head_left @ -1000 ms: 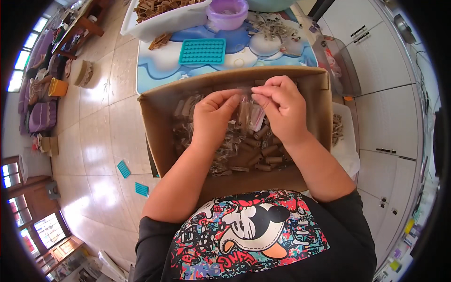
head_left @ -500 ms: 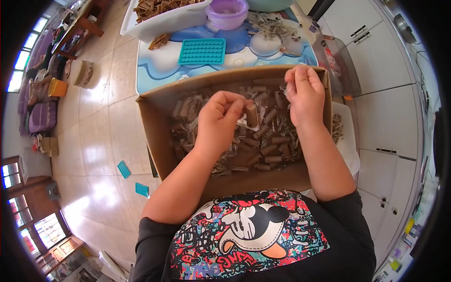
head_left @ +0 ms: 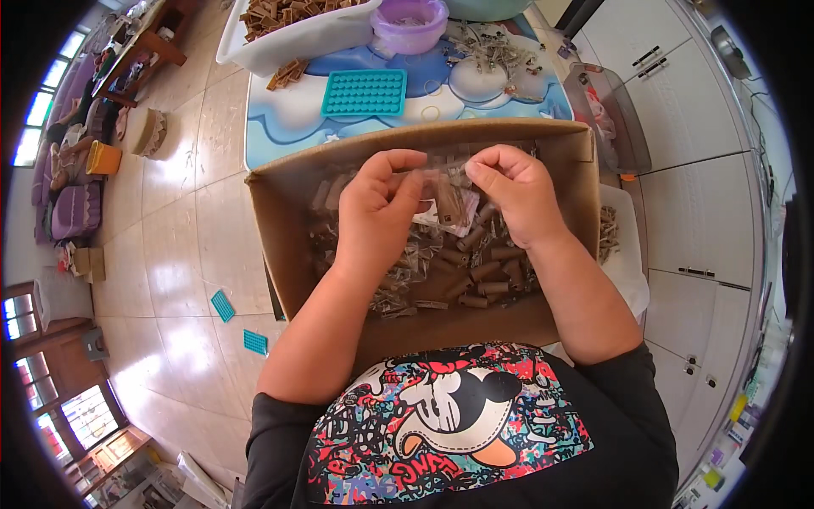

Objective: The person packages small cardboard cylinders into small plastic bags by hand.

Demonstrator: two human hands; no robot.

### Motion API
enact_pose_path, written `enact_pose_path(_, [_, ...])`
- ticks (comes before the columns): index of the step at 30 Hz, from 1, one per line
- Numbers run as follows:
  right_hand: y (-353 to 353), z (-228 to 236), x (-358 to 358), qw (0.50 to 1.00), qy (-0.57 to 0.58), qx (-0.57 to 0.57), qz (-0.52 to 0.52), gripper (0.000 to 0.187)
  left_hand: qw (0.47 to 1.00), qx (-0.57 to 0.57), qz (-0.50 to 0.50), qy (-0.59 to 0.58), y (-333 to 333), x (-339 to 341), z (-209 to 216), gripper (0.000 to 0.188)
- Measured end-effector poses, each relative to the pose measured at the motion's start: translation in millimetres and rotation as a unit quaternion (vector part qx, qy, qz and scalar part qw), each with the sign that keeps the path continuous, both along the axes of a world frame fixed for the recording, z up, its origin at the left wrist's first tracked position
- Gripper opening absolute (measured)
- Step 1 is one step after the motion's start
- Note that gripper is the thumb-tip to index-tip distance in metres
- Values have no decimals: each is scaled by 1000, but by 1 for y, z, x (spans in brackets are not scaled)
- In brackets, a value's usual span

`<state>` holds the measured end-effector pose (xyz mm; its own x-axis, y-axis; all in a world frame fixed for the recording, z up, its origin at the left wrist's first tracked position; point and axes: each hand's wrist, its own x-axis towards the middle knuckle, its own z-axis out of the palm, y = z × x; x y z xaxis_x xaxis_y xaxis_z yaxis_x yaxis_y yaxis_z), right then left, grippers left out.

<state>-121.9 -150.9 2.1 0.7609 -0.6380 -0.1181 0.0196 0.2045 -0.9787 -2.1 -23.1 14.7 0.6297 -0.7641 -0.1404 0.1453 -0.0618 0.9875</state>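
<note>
Over an open cardboard box [head_left: 273, 229], my left hand [head_left: 373, 208] and my right hand [head_left: 521, 195] face each other with fingertips pinched. Between them stretches a small clear plastic bag [head_left: 443, 180], its edges hard to make out. A brown shape, apparently a short tube, shows at or behind the bag's lower part; I cannot tell whether it is inside. Below my hands, the box holds many short brown cardboard tubes [head_left: 485, 271] mixed with clear plastic wrappers [head_left: 420, 254]. A white printed slip [head_left: 426, 217] shows partly under the bag.
Beyond the box, a cloud-patterned table [head_left: 288, 110] carries a teal tray [head_left: 365, 92], a white bin [head_left: 292, 47] of brown pieces, a purple bowl [head_left: 410, 25] and a pile of small clear-and-metal items [head_left: 492, 51]. White cabinets [head_left: 704, 212] stand at right.
My right hand has come left and down from the box's far right corner, toward my left hand. A clear bag now spans both hands, where the left held up a brown tube before.
</note>
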Motion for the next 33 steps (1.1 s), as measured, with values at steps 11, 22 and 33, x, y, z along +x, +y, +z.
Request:
enact_pose_path(11, [-1, 6, 2, 984, 10, 175, 44, 17, 994, 18, -35, -100, 5, 5, -5, 10])
enact_pose_path(22, [-15, 17, 2, 999, -6, 2, -45, 28, 880, 286, -35, -378, 21, 36, 34, 12])
enact_pose_path(33, [-22, 16, 2, 995, -57, 14, -80, 27, 680, 321, -304, -584, -1, -26, -39, 8])
